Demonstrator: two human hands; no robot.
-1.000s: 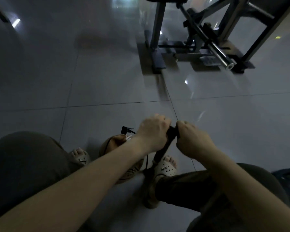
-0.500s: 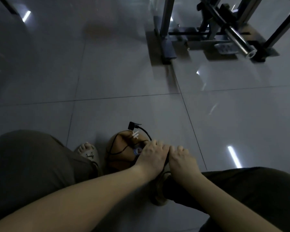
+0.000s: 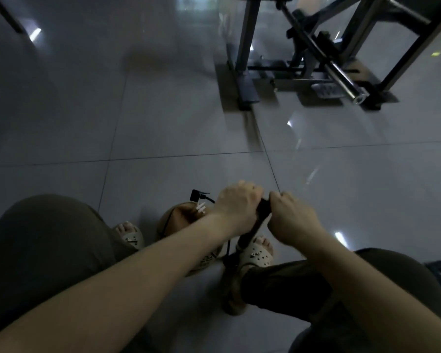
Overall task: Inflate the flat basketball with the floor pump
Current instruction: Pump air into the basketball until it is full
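**Both hands on the pump handle**

The left hand [image 3: 236, 202] and right hand [image 3: 290, 217] each gripped the floor pump's black handle [image 3: 264, 206]. The flat basketball [image 3: 178, 215] lay between the sandalled feet, just left of the pump shaft [image 3: 250, 233]. The dim room had a glossy grey tiled floor [image 3: 163, 110] that reflected lights. A dark metal exercise frame [image 3: 245, 47] stood well beyond.

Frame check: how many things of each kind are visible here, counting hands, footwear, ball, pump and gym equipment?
Floor pump: 1
Basketball: 1
Hands: 2, left hand and right hand, both gripping the pump's handle
Sandals: 2, left sandal and right sandal
Exercise machine: 1
Total: 7
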